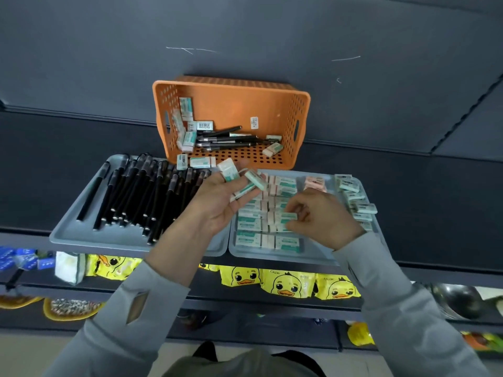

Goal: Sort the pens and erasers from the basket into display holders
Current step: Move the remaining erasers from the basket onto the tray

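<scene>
An orange basket [272, 104] lies tipped toward me on the shelf top, with black pens [226, 140] and several boxed erasers [186, 123] inside. In front of it, a grey tray [81, 235] on the left holds a pile of black pens [141, 194]. A second grey tray [307, 253] on the right holds rows of erasers [261, 224]. My left hand [217, 202], palm up between the trays, holds a few erasers [239, 176] in its fingers. My right hand [321, 216] pinches one eraser [287, 217] over the rows in the right tray.
Loose erasers [356, 202] lie along the right tray's right side. Two more erasers [196, 161] sit at the basket's front lip. Below the shelf top hang yellow duck-print packets [285, 284] and blue packets [21, 261]. A dark panel rises behind the basket.
</scene>
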